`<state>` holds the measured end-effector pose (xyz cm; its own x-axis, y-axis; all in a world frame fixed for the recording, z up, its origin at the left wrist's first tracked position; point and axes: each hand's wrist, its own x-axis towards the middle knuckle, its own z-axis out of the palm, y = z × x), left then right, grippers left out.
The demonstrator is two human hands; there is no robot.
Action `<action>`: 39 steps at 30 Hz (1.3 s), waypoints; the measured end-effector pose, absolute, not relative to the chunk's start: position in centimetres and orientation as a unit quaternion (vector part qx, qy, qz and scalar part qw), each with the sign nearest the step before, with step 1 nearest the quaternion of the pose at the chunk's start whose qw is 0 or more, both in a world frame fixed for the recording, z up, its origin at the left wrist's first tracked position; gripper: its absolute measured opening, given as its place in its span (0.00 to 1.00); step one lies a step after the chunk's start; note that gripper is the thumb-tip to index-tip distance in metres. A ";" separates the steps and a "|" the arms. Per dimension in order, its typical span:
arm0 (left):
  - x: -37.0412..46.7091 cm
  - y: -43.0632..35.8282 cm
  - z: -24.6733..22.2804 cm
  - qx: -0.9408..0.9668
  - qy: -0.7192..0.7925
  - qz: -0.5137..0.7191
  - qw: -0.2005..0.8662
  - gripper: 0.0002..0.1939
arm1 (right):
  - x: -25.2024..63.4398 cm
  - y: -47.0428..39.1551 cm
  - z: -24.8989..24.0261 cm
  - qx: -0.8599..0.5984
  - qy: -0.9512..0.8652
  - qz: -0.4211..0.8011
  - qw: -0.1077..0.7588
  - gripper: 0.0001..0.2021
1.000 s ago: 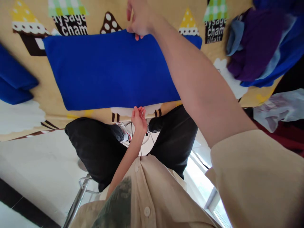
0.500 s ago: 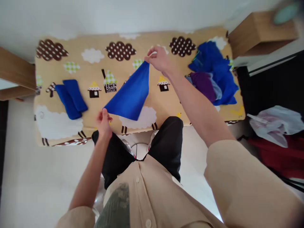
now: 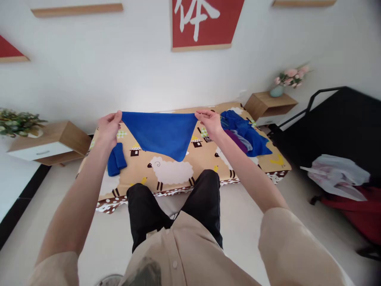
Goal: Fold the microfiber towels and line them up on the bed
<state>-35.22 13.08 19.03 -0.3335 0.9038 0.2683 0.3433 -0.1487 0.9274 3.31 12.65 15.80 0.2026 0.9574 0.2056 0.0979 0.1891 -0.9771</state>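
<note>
A blue cloth (image 3: 162, 133) hangs stretched between my hands, its top edge nearly level and its lower part tapering to a point. My left hand (image 3: 110, 126) pinches its left corner, and my right hand (image 3: 208, 121) pinches the right one. Below the cloth is a bed-like surface with a sheep-patterned cover (image 3: 169, 171). On its left part, under my left forearm, lie folded blue pieces (image 3: 117, 159). A loose pile of blue cloth (image 3: 250, 133) rests at the right, with a purple cloth (image 3: 236, 140) beside it, partly behind my right arm.
Wooden side cabinets (image 3: 44, 149) (image 3: 269, 104) stand at both ends, bearing plants and a vase of pink flowers (image 3: 293, 76). At the right are a black chair-like piece (image 3: 333, 127), a white plastic bag (image 3: 337, 174) and red fabric (image 3: 351, 210). My knees are at the front edge.
Both hands have risen and spread; the left came up most, levelling the cloth's top edge. The view has tilted upward, bringing the wall and cabinets into sight.
</note>
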 end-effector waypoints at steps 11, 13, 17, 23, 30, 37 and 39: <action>-36.2 6.8 20.8 0.489 0.594 0.530 0.356 0.16 | 4.6 6.4 16.5 -0.490 -0.490 0.457 0.558 0.26; -36.9 5.4 19.9 0.489 0.591 0.506 0.393 0.18 | 4.8 4.9 16.0 -0.493 -0.474 0.490 0.541 0.27; -37.9 2.2 17.5 0.485 0.586 0.453 0.465 0.24 | 5.3 1.6 14.1 -0.504 -0.458 0.539 0.496 0.25; -38.1 -1.6 12.9 0.418 0.630 0.374 0.537 0.25 | 6.0 -1.5 9.7 -0.537 -0.375 0.620 0.432 0.19; -37.8 1.5 7.3 0.482 0.668 0.304 0.479 0.30 | 4.8 2.3 4.4 -0.558 -0.308 0.650 0.415 0.14; -37.2 11.4 7.4 0.493 0.696 0.340 0.396 0.22 | 0.9 13.3 3.6 -0.590 -0.339 0.550 0.485 0.13; -37.7 13.6 8.3 0.528 0.684 0.375 0.335 0.19 | 0.5 15.3 4.4 -0.557 -0.358 0.519 0.541 0.17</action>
<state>-37.69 13.61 8.33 -0.2178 0.9740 -0.0625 0.4716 0.1611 0.8670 0.53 15.34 4.40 0.2061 0.9597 -0.1910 -0.1623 -0.1590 -0.9739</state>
